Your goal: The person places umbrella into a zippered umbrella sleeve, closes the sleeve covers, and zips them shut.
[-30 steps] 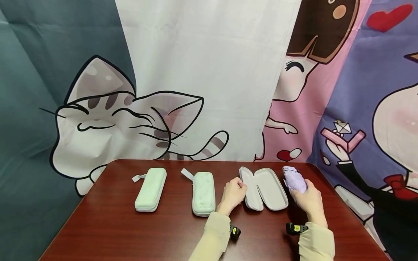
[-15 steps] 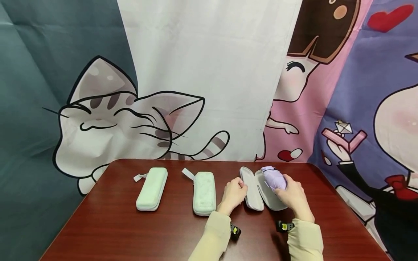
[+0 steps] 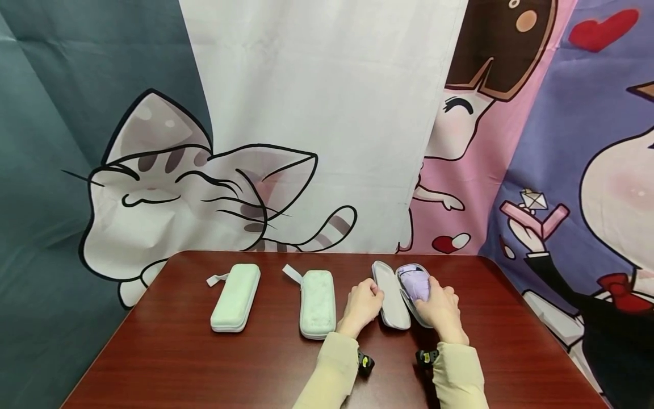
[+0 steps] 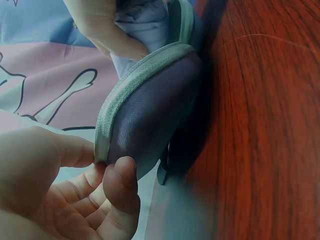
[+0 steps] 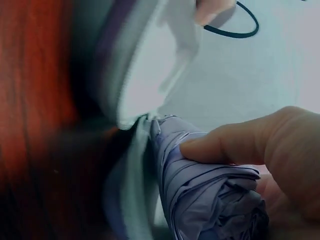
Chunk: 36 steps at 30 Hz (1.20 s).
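A zippered case point(image 3: 390, 295) lies unfolded on the table, its pale lining showing in the head view. My left hand point(image 3: 364, 304) pinches the rim of its left half; the left wrist view shows thumb and fingers at the zipper edge point(image 4: 102, 135). A folded purple umbrella point(image 3: 415, 282) lies in the right half of the case, tilted a little. My right hand point(image 3: 441, 309) grips its near end. The right wrist view shows my thumb on the wrapped umbrella fabric point(image 5: 200, 195). My right hand hides part of the case's right half.
Two closed mint-green cases stand to the left: one at the far left point(image 3: 236, 298), another in the middle point(image 3: 318, 304), each with a strap loop. The reddish-brown table point(image 3: 204, 369) ends at a cartoon-printed cloth backdrop point(image 3: 327, 113).
My right hand has carried the umbrella leftward from the table beside the case into its right half. My left hand has stayed at the case's left rim.
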Each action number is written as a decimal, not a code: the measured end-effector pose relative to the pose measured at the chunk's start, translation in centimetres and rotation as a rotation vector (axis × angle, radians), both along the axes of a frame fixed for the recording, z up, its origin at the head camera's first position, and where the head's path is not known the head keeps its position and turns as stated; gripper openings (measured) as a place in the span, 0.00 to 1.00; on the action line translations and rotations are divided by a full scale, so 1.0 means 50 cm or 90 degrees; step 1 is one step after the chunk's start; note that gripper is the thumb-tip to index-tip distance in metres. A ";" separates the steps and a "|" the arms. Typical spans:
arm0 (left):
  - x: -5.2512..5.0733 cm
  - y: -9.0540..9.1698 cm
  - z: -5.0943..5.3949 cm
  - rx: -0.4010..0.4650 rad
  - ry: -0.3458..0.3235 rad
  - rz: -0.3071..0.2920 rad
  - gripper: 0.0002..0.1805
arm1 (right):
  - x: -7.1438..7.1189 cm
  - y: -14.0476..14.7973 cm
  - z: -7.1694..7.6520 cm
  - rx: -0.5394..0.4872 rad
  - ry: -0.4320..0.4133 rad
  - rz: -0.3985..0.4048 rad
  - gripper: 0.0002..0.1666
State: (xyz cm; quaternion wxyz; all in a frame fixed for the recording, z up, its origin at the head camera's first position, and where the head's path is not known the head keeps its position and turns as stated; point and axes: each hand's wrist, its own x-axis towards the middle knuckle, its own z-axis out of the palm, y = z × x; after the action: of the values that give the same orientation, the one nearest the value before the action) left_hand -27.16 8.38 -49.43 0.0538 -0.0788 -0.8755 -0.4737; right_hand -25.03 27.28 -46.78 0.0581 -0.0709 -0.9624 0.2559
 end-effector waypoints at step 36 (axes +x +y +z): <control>-0.001 -0.004 -0.001 -0.026 0.024 0.010 0.08 | 0.010 0.015 0.002 -0.034 0.034 0.003 0.38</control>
State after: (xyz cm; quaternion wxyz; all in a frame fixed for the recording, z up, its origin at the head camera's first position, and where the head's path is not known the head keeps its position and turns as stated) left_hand -27.22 8.19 -49.46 0.0721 -0.0817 -0.8843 -0.4540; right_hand -24.54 28.04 -46.69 0.0812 -0.0636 -0.9535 0.2831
